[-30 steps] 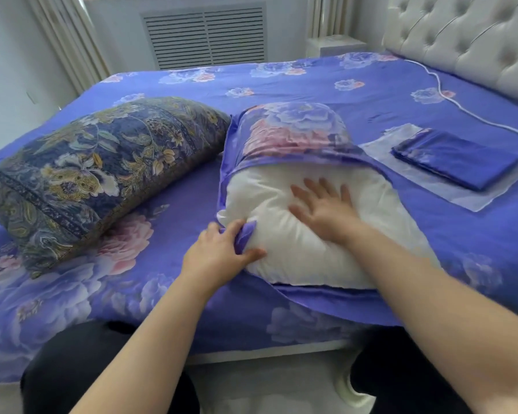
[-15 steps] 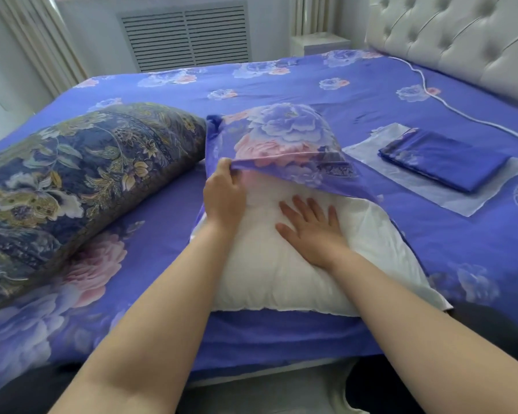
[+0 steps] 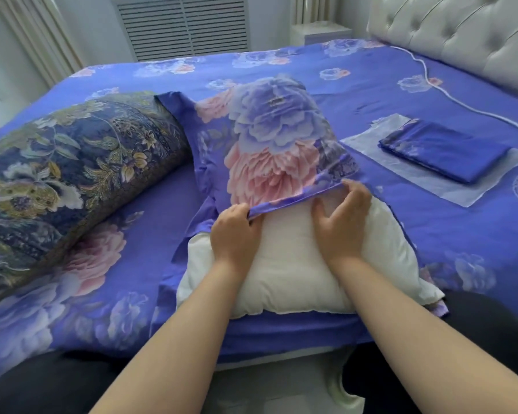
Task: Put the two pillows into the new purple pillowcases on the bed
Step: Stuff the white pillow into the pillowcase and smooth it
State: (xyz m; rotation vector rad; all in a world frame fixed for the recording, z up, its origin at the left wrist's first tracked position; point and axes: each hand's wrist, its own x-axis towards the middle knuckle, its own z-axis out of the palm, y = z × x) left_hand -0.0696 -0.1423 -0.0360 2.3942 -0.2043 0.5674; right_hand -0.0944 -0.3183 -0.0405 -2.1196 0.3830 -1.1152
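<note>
A white pillow [image 3: 299,279] lies at the bed's near edge, its far half inside a purple flowered pillowcase [image 3: 269,138]. My left hand [image 3: 235,234] pinches the upper hem of the pillowcase opening at its left. My right hand [image 3: 340,221] grips the same hem further right, fingers curled under the cloth, palm over the pillow. The lower layer of the pillowcase lies flat under the pillow. A second pillow in a dark blue and gold flowered cover [image 3: 69,171] rests to the left. A folded purple pillowcase [image 3: 443,150] lies on clear plastic wrap at right.
The bed [image 3: 356,85] has a purple flowered sheet. A white tufted headboard [image 3: 461,34] stands at the right, with a white cable [image 3: 449,98] across the sheet near it. A radiator grille [image 3: 183,25] is on the far wall. My dark-clad knees touch the bed's near edge.
My left hand moved from the pillowcase's far left corner to the hem near the pillow's middle. My right hand left the pillow top and took hold of the hem. The hem came toward me.
</note>
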